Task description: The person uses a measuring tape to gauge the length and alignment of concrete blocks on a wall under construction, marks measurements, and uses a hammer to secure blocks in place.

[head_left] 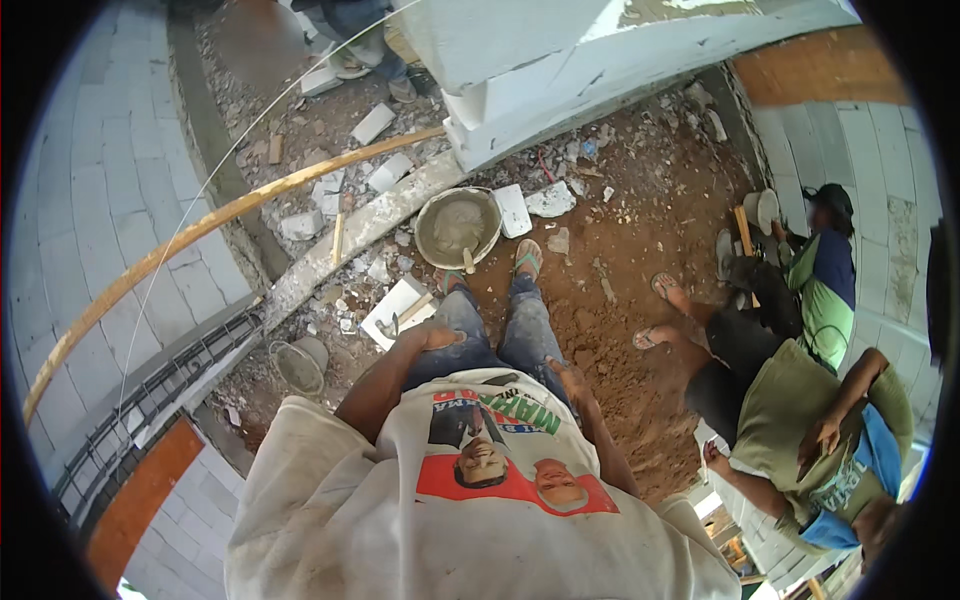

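My left hand (441,338) rests on my left thigh, its fingers laid against the dusty jeans (530,325). On the other thigh lies my right hand (570,380), also holding nothing. Just beyond my feet stands a round bucket (428,250) of wet grey mortar (458,226). A tool with a pale handle (468,261), probably a trowel, leans in at its near rim. Left of my left leg, a hammer (413,310) lies on a white block (400,296). Neither hand touches these tools.
Another bucket (299,366) stands at left. A long wooden pole (240,205) and a concrete beam (350,235) cross the rubble. Beyond the mortar rises a pale wall (560,105). Two co-workers (800,400) sit at right; another person (365,45) is at the far left.
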